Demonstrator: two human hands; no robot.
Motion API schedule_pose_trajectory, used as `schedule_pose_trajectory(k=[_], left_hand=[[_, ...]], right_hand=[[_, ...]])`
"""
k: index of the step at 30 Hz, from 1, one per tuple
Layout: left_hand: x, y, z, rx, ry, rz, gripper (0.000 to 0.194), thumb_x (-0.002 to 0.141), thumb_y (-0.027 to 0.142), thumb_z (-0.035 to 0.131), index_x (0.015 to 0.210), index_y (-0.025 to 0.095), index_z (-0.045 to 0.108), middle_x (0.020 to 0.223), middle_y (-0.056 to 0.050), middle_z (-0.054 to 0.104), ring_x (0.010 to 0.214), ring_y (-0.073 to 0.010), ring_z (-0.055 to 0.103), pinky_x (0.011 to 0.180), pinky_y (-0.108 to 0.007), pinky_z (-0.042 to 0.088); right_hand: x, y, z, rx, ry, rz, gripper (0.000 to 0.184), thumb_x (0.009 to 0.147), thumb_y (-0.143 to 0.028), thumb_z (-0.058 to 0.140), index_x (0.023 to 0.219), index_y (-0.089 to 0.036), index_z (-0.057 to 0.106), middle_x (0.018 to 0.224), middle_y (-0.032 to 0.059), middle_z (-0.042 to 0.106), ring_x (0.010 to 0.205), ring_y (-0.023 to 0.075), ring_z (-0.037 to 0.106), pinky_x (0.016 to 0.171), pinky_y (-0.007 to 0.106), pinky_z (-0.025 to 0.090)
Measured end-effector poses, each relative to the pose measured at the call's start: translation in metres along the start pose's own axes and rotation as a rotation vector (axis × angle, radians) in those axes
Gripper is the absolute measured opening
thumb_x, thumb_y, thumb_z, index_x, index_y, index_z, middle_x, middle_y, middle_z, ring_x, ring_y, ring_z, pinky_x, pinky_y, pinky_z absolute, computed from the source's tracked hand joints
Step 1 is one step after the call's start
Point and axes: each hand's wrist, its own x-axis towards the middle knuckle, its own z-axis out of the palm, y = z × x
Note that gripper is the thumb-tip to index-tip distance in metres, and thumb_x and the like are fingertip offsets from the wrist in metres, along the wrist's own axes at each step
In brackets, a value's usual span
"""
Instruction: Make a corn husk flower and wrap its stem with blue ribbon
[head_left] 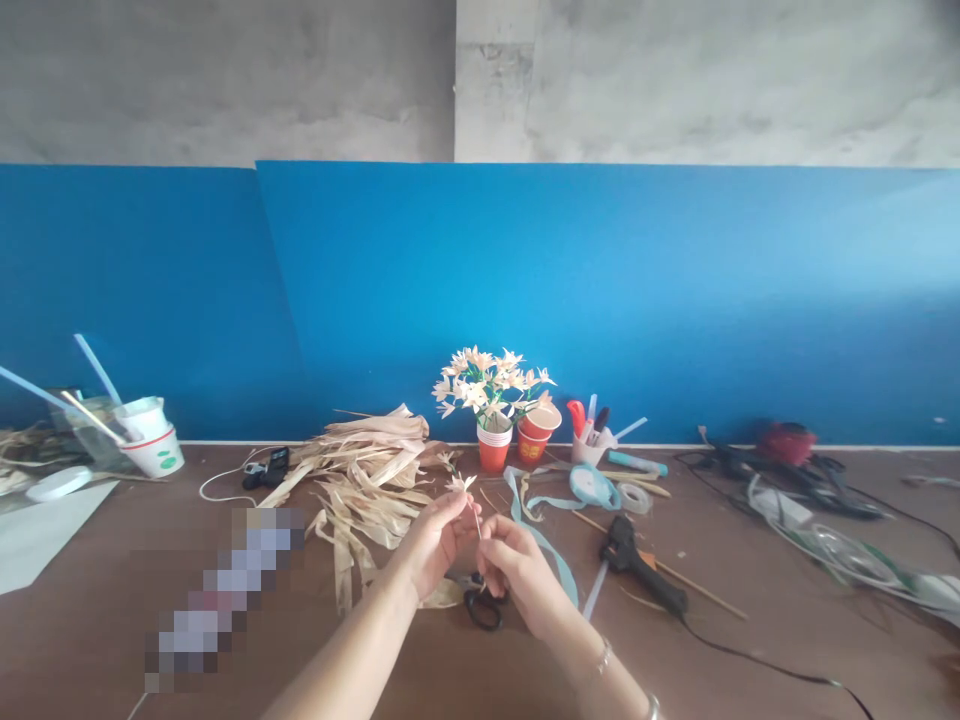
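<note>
A small cream flower point(461, 484), which looks made of dried husk, sits on a thin stem point(478, 522) in front of me. My left hand point(435, 540) pinches it just under the petals. My right hand point(514, 565) has its fingers closed on the lower stem. Below the hands lie black-handled scissors point(484, 610), partly hidden by my right hand. Pale dried husk strips point(375, 490) are heaped to the left. Behind, a bunch of similar cream flowers point(487, 385) stands in a red and white paper cup point(494, 450).
To the right lie a black glue gun point(637, 565) with a trailing cord, a blue ribbon roll point(595, 486), clear tape point(636, 498) and a cup of tools point(590, 449). Farther right are tangled cables point(840, 550). A white cup point(154, 452) stands left. A blue partition point(600, 270) bounds the table.
</note>
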Motion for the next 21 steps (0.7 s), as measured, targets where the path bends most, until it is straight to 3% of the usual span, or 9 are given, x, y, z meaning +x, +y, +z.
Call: schedule_pose_trajectory(k=[6, 21], left_hand=[[-0.0011, 0.0003, -0.0018, 0.047, -0.068, 0.036, 0.018, 0.075, 0.028, 0.071, 0.077, 0.012, 0.063, 0.074, -0.003, 0.064, 0.066, -0.0104, 0.06, 0.065, -0.021, 0.048], [0.0015, 0.0008, -0.0053, 0.123, -0.026, -0.001, 0.018, 0.074, 0.028, 0.071, 0.075, 0.012, 0.063, 0.074, -0.003, 0.064, 0.067, -0.0108, 0.062, 0.065, -0.02, 0.049]], right_hand=[[0.0019, 0.0058, -0.005, 0.033, -0.026, 0.019, 0.014, 0.072, -0.026, 0.059, 0.072, -0.019, 0.047, 0.05, -0.0064, 0.053, 0.035, 0.0035, 0.034, 0.037, 0.017, 0.022], [0.0042, 0.0061, -0.0074, -0.02, 0.0, 0.069, 0.021, 0.07, -0.034, 0.063, 0.071, -0.019, 0.048, 0.049, -0.0064, 0.054, 0.033, 0.004, 0.037, 0.036, 0.018, 0.02]])
